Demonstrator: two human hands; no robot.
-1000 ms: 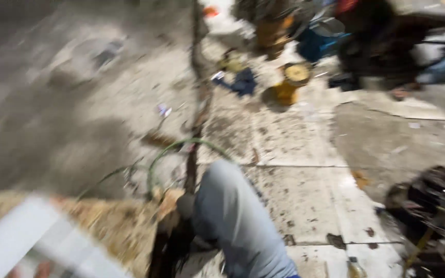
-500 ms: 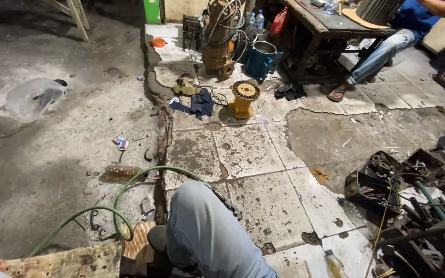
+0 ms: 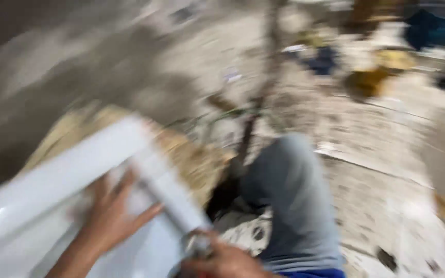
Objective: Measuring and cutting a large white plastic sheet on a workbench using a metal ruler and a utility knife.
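- The picture is heavily blurred by motion; only broad shapes can be made out.
- A white frame (image 3: 78, 175), made of long flat bars, slants across the lower left, resting over a rough brownish block (image 3: 191, 159) that seems to prop it off the floor.
- The left hand (image 3: 110, 212) lies flat on the white frame, fingers (image 3: 145, 213) spread wide and pressed down rather than curled round it, seemingly to steady the piece.
- The right hand (image 3: 222, 260) sits at the bottom edge, fingers closed about a small greyish metal object (image 3: 198, 246) at the end of one white bar; what that object is cannot be told.
- The person's bent knee (image 3: 289, 201), in grey cloth, rises just right of the frame, close enough to brace the work.
- Beyond, a stained tiled floor (image 3: 377, 154) holds a yellow spool-like shape (image 3: 369, 82) and dark blue items (image 3: 323, 59), well apart from the hands.
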